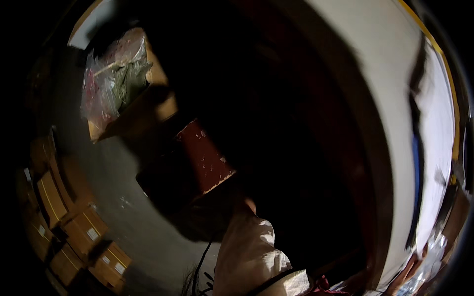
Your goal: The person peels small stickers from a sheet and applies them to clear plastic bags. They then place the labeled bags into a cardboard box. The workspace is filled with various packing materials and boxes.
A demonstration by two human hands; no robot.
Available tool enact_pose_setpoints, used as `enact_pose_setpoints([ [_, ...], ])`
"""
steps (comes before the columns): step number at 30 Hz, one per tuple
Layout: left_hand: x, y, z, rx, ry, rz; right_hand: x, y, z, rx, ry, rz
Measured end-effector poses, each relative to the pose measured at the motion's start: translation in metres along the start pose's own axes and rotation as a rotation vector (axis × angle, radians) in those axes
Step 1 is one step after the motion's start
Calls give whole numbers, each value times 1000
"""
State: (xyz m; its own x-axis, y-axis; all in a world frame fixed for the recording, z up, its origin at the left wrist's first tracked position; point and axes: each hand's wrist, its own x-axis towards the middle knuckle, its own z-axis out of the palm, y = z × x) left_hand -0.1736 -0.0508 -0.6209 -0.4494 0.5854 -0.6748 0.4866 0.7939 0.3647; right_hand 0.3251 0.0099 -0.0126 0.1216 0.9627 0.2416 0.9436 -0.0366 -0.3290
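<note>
A cream sleeve (249,251) rises from the lower edge, slanting up and left, and seems to be my right arm. At its far end a small patch of skin of my right hand (251,205) shows. Its fingers are lost in deep shadow, so their pose and any hold cannot be made out. Just beyond the hand is a worn red-brown panel (205,157) with chipped pale edges, perhaps the side of a stool or box. Whether the hand touches it is hidden. I cannot find my left hand.
An open cardboard box (160,106) at the upper left holds clear plastic wrapping (96,96) and dark green material (129,84). Taped cartons (85,229) are stacked on the grey floor (143,224) at lower left. A pale surface (382,98) curves along the right, with crumpled clear plastic (425,271) below.
</note>
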Motion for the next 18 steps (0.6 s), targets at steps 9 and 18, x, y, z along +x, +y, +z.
enact_pose_setpoints([
  [9,46,5,38,89,18,-36,20,-60,45,-113,68,49],
  [18,39,-1,45,127,8,9,28,-68,55,-132,90,75],
])
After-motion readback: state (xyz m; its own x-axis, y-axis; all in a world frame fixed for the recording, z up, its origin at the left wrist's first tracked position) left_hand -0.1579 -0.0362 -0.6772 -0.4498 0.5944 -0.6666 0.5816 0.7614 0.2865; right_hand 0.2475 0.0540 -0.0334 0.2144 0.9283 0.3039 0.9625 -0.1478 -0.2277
